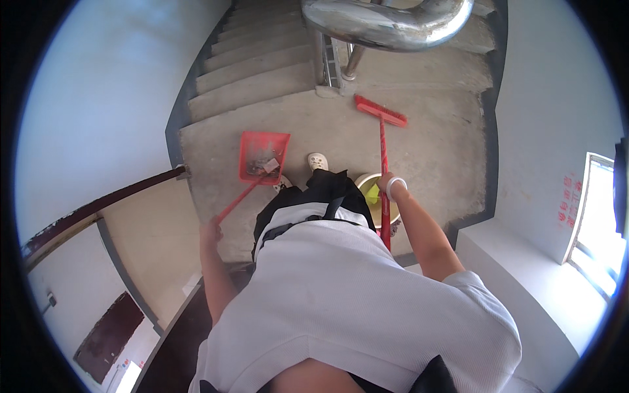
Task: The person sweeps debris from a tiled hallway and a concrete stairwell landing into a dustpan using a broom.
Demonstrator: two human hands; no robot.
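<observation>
My left hand [212, 233] is closed around the handle of a red long-handled dustpan [247, 150]. Grey debris and a pale crumpled piece lie in its pan, which is on the concrete landing left of my feet. With a white band at its wrist, my right hand [386, 182] grips the red handle of a broom [379, 111]. The broom's head, with red bristles, is on the floor ahead and to the right, near the foot of the railing. Beside my right leg stands a pale bucket [366, 179] with a yellow-green thing [373, 193] inside, partly hidden by the broom handle and my hand.
Concrete steps [255, 91] lie ahead on the left, and more steps [437, 64] on the right. Between them rises a shiny metal handrail [388, 24]. White walls with dark lower bands flank the landing. A window [594, 226] is at right, a doorway at left.
</observation>
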